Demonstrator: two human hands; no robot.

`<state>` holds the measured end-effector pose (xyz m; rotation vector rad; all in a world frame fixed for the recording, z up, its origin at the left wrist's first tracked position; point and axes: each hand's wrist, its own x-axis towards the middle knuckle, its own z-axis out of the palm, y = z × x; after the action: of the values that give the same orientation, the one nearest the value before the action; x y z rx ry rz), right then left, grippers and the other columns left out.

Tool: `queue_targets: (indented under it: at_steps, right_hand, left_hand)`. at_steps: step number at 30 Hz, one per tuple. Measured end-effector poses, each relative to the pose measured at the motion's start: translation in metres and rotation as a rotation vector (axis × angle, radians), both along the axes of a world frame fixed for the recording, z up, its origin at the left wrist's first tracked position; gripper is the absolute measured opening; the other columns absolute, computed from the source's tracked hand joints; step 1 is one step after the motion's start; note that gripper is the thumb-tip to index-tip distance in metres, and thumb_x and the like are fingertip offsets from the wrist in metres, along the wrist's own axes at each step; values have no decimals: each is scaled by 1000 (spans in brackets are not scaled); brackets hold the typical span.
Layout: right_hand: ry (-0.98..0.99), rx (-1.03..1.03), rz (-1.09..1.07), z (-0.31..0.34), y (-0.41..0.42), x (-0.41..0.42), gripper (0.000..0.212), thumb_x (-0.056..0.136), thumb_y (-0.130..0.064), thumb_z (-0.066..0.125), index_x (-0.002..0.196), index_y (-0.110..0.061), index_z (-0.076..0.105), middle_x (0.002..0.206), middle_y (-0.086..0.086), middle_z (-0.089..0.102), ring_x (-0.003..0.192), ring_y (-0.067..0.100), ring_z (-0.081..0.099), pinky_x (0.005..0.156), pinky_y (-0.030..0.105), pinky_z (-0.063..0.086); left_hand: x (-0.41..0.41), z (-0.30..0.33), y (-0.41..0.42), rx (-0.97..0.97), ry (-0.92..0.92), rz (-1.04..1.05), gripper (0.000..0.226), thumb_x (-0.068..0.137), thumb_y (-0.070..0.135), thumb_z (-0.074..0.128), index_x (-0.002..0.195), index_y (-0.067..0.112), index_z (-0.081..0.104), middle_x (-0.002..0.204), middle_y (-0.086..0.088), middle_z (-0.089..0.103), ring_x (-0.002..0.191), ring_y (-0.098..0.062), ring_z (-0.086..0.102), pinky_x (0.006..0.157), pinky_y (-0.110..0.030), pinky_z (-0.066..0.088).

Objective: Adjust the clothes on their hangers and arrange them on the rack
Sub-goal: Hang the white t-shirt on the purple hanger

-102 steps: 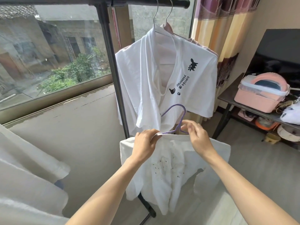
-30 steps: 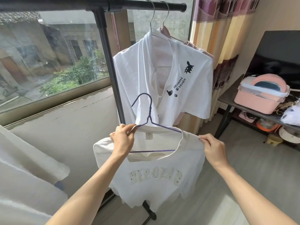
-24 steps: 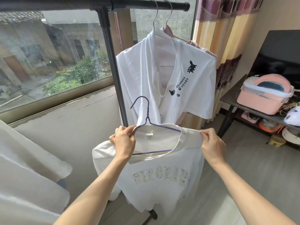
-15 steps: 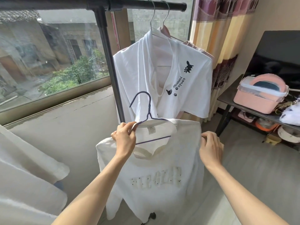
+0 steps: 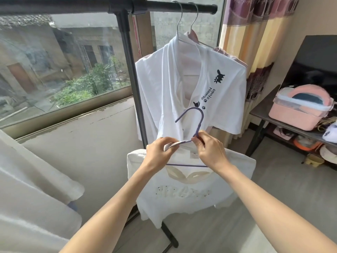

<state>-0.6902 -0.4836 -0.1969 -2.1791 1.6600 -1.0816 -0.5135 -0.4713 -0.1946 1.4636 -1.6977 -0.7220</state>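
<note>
Below the rack bar (image 5: 173,6), left hand (image 5: 158,152) pinches the white T-shirt (image 5: 182,201) collar. Right hand (image 5: 209,149) pinches the thin purple wire hanger (image 5: 197,123) neck.

We saw a white T-shirt (image 5: 189,196) draped on a purple wire hanger (image 5: 197,125), held in the air in front of the rack (image 5: 127,73). Its hook curved open toward nine o'clock, and the hanger's bottom bar showed through the neck opening. Pale lettering ran across the chest, too blurred for us to read. At twelve o'clock from it, a printed white shirt (image 5: 209,92) hung from a metal hanger on the black top bar, a pinkish garment (image 5: 235,58) close behind on a second hanger, perhaps touching it.
</note>
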Motion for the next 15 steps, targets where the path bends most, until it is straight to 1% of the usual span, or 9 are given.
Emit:
queue_targets:
  at_steps: [2,4,6,8,9,11,12,13,15]
  right_hand:
    - [-22,-35,-15,1,-3,-2,19,94,-24,48,87,-7,53,81,9,61,85,37,57,65,31,32]
    - [-71,-55,-53,3,-4,-6,21,93,-26,48,77,-13,46,73,4,53,81,36,57,64,30,32]
    - [-128,-32,-135,8,-7,-10,27,91,-33,46,74,-14,43,70,-1,51,81,34,56,64,30,31]
    - [-163,18,-219,12,-13,-15,33,92,-37,47,75,-9,47,69,2,54,82,33,56,64,30,31]
    - [-166,16,-244,12,-15,-18,32,92,-36,48,76,-8,50,69,4,56,82,34,56,64,30,30]
    - [-164,-40,-247,11,-17,-22,33,92,-34,48,77,-5,52,70,10,59,79,35,57,63,30,32]
    - [-157,-57,-242,9,-17,-26,33,91,-34,47,77,-4,52,72,13,60,79,35,56,63,32,33]
    - [-153,-55,-242,7,-18,-31,32,91,-32,46,77,-4,52,75,15,61,79,36,56,65,35,36]
    - [-145,-19,-245,3,-19,-42,27,92,-27,49,78,-4,53,79,17,62,83,36,56,69,37,40]
  left_hand:
    - [16,4,0,44,-66,-74,30,76,52,62,102,37,64,102,20,62,107,-6,55,103,-37,36]
    - [37,4,-3,66,-160,-53,51,67,68,52,110,41,58,109,22,59,115,-1,49,105,-34,28]
    - [63,-2,-5,139,-84,-42,60,64,70,52,115,39,56,120,20,57,119,-2,48,104,-30,30]
    - [85,-13,-4,294,124,-110,55,70,58,61,118,30,57,122,13,60,119,-4,51,98,-22,36]
    - [90,-19,-3,353,197,-135,45,77,48,64,116,25,60,119,8,64,114,-6,56,95,-20,39]
    - [93,-25,-3,347,199,-94,19,88,26,62,101,11,66,97,-3,68,90,-14,60,78,-20,42]
    - [91,-26,-5,310,173,-40,12,89,19,62,90,8,66,83,-7,62,77,-15,54,67,-21,39]
    - [90,-26,-7,264,143,9,10,88,15,62,81,8,65,74,-7,53,69,-14,46,60,-23,34]
    - [88,-27,-11,185,99,83,14,86,16,64,72,12,63,68,-5,49,62,-13,40,56,-26,30]
